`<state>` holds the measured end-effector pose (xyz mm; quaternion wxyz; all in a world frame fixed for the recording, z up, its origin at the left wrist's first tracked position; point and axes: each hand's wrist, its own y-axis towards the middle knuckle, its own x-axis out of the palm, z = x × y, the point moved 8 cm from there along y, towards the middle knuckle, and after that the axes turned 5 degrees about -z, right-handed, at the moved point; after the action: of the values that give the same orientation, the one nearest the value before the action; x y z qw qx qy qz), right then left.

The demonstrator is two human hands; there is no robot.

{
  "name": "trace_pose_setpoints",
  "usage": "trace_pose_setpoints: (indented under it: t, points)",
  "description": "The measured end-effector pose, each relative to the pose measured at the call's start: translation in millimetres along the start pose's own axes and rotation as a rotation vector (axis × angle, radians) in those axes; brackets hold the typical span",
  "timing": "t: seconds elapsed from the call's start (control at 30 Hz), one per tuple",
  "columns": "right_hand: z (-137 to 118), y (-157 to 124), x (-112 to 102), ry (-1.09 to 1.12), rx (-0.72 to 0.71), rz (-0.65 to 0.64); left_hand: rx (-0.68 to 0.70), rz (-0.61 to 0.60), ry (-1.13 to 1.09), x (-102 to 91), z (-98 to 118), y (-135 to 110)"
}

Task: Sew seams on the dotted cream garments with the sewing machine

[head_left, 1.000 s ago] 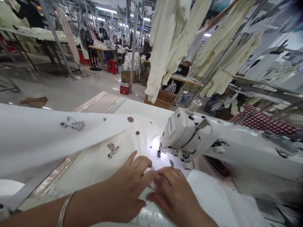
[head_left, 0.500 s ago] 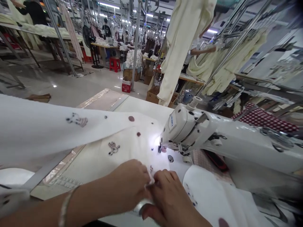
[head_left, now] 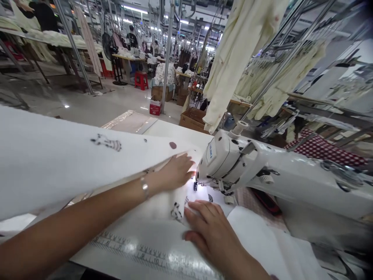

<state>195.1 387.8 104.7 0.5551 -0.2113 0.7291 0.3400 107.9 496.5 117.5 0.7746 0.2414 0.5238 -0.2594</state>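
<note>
White fabric printed with small animals and dark dots runs from the left across the table to the sewing machine. My left hand lies on the fabric just behind and left of the lit presser foot, palm down, with its fingers stretched out. In front of the foot, my right hand rests flat on the fabric's near edge beside a printed animal, fingers spread. Between the hands the fabric passes under the foot. The needle itself is too small to make out.
A ruler scale runs along the table's near edge. More white fabric lies right of my right hand, under the machine arm. Cream garments hang behind the machine. A cardboard box and a red stool stand on the floor beyond.
My left hand has let go of the fabric edge, moved forward and flattened beside the presser foot. My right hand has opened from its pinch. The fabric on the left has shifted right.
</note>
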Motion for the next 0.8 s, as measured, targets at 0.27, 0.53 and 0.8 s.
trace_pose_setpoints:
  t: [0.27,0.53,0.8]
  points:
    - [-3,5,11,-0.004,0.060,-0.110,0.114,0.086,-0.056,-0.7,41,-73]
    - [-6,0,14,-0.027,0.067,-0.190,-0.070,-0.034,-0.324,-11.9,19,-49]
    - [-15,4,7,0.035,0.037,-0.082,-0.259,-0.130,-0.463,-4.2,5,-50]
